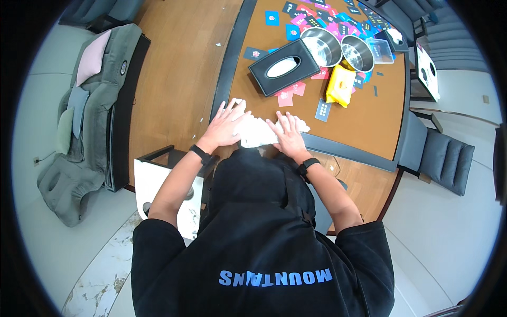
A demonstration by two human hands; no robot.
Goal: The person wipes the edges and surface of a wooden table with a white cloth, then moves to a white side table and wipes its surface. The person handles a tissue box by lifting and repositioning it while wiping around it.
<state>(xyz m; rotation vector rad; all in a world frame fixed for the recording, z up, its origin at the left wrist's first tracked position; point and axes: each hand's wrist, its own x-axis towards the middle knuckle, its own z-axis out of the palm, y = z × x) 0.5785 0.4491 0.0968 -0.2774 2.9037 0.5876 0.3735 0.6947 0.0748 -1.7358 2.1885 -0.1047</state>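
Crumpled white tissues or thin cloth (256, 132) lie at the near edge of the brown-topped table (368, 126). My left hand (225, 126) rests on their left part with its fingers spread. On the right part lies my right hand (290, 134), palm down, fingers apart. Whether either hand grips the material cannot be told. Beyond my hands is a black tissue box (263, 73) with white tissue in its oval opening. A yellow soft packet (340, 86) lies to its right, and a dark card (323, 110) lies near my right hand.
Two steel bowls (328, 59), (358, 59) and a clear plastic container (381, 51) stand farther back. Many coloured cards (293, 32) are scattered behind them. A white-topped side table (158, 186) is at my left; a grey chair (445, 158) stands beyond the table's right side.
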